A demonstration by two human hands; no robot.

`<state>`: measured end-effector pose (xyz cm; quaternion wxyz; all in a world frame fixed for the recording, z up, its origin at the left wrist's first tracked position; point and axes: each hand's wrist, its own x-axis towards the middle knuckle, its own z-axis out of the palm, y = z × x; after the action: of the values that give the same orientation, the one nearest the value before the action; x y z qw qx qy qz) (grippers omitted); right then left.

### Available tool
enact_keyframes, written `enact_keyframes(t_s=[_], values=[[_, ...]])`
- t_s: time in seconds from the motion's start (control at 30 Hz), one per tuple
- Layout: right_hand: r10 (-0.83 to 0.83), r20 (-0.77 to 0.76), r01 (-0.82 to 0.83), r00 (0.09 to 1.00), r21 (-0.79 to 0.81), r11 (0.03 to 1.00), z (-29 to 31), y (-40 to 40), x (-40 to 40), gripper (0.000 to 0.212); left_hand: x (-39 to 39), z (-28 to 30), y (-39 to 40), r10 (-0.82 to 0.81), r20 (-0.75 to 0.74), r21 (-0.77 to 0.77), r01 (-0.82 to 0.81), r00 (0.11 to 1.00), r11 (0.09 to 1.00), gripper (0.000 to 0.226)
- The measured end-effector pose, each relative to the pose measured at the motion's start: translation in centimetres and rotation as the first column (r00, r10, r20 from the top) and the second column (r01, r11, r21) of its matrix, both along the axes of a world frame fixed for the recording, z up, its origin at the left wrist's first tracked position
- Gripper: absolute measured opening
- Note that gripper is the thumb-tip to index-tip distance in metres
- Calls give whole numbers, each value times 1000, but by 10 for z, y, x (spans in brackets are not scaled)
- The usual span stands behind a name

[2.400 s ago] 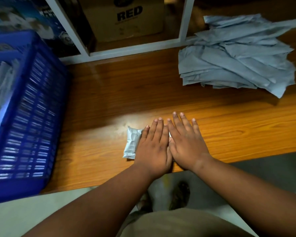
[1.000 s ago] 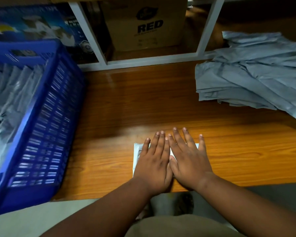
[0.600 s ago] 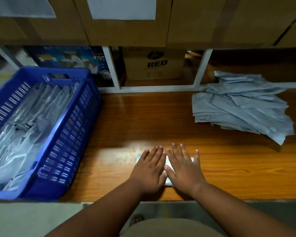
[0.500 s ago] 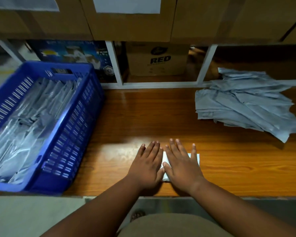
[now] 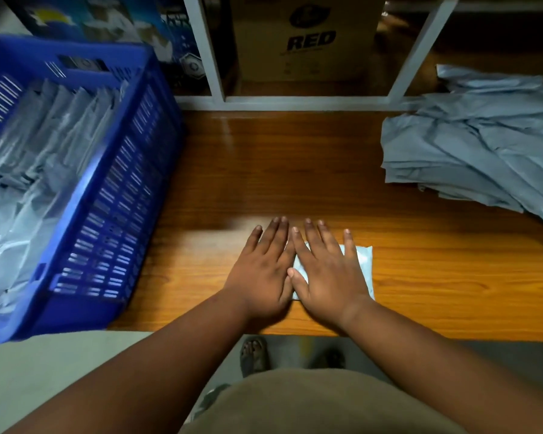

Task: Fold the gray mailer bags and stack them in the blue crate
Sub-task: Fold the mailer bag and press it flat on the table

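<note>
On the tabletop (image 5: 295, 170), a folded mailer (image 5: 362, 264) lies at 6 o'clock under both hands (image 5: 295, 270). The crate (image 5: 113, 195), holding bags, sits at 9 o'clock. The unfolded pile (image 5: 470, 151) lies at 2 o'clock, a shelf box (image 5: 304, 39) at 12.

Head-worn camera looks steeply down, close over the wooden tabletop (image 5: 295, 170).

Two hands, left (image 5: 261, 270) and right (image 5: 328, 274), one folded bag (image 5: 359, 264) under their fingers. One crate (image 5: 113, 195) left of the fingers, one pile (image 5: 477, 145) of bags beyond them to the right, uncountable. One box (image 5: 304, 39) beyond the fingertips
</note>
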<state>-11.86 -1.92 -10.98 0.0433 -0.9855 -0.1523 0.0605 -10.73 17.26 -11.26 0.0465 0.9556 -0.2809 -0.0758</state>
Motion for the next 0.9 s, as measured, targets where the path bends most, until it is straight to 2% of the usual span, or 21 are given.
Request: enact_keyframes(t_s=[0.23,0.37,0.5,0.57,0.63,0.7,0.8,0.83,0.9], values=[[-6,-38,6,999,-14,1000,6,1,1,80,1,2,2,-4,1,36,4,1000,999,82],[0,-105,0,994,2,1000,16,1,1,80,-7,16,-1,65,-27,24,-64,998,998,79],[99,-104,-103,990,-31,994,33,-12,10,82,-4,38,-1,137,34,54,-138,990,989,88],[168,-89,-175,982,-75,982,43,-19,18,81,4,46,2,194,10,90,-195,981,977,90],[208,-93,-216,974,-97,971,53,-23,27,74,13,56,5,239,-65,130,-229,969,965,76],[214,-134,-227,968,-90,970,62,-25,32,68,17,69,10,243,-137,147,-223,960,964,51],[173,-199,-183,965,-36,982,74,-34,39,67,20,88,21,239,-124,65,-232,963,970,15],[161,-231,-165,959,4,986,80,-38,43,65,18,94,26,245,-121,7,-246,962,969,10],[184,-303,-170,935,73,983,95,-45,54,56,13,110,38,259,-111,-77,-268,960,960,15]])
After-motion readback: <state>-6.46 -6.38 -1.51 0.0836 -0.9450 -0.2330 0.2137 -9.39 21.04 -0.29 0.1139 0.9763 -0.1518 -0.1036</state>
